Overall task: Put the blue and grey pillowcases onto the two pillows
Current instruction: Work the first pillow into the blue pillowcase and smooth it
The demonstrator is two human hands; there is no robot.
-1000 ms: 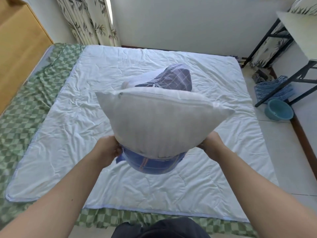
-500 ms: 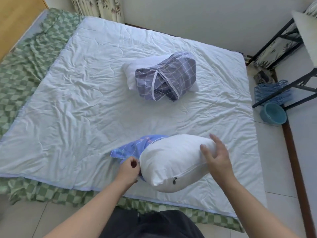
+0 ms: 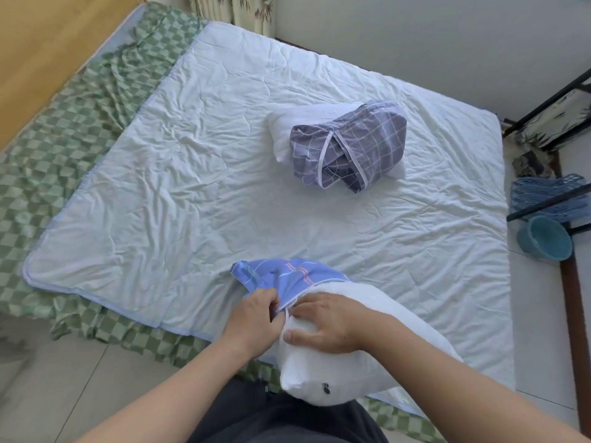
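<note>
Two pillows | grey pillowcase (image 3: 355, 148) mid-quilt (image 3: 192, 187) | teal bucket (image 3: 545, 238) beside bed

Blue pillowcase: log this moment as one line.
left hand: pinches blue pillowcase edge | right hand: presses near pillow | grey pillowcase: partly on far pillow | stage: blue barely started

I'm looking down on a bed under a crumpled white quilt (image 3: 198, 174), with a green checked sheet (image 3: 48, 148) showing along its left and near edges. A wooden headboard (image 3: 41, 49) stands at the left. A plain pale wall (image 3: 415, 36) runs behind, with a leaf-print curtain (image 3: 230, 9). On the tiled floor (image 3: 540, 330) at the right: a teal basin (image 3: 545, 238), a blue basket (image 3: 543, 196), and a black metal frame (image 3: 550, 100).
</note>
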